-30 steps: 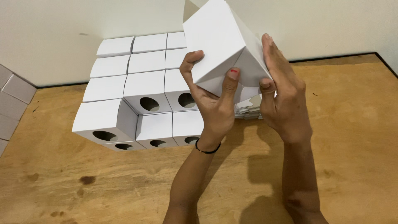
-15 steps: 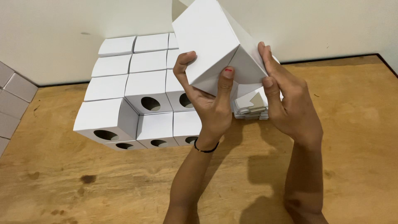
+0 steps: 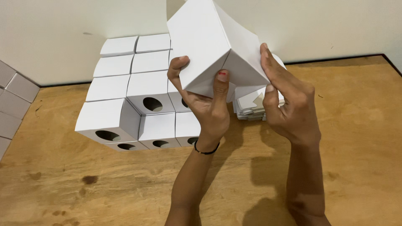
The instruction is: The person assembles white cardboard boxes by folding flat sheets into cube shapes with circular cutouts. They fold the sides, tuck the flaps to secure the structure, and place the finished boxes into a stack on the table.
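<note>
Cardboard is filling the upper middle of the view: a white folding box [image 3: 213, 46] is being held up in the air over the far middle of the wooden worktop [image 3: 351, 138], and its top corner is running off the upper edge of the frame. Its panels are smooth, matt and sharply creased. The left hand [image 3: 207, 106] is gripping the box from below, thumb pressing on the front seam, while the right hand [image 3: 289, 109] is clasping its right side with the fingers lying along the panel; both grips are closed on the box. Behind the hands, a pile of flat white box blanks [image 3: 253, 106] is lying on the worktop, mostly hidden by them. At the far left of the worktop, a stack of finished white boxes [image 3: 134, 96] with oval cut-outs is standing against the wall, its right part covered by the held box. Grey boxes [image 3: 12, 100] are being cut off by the left edge.
</note>
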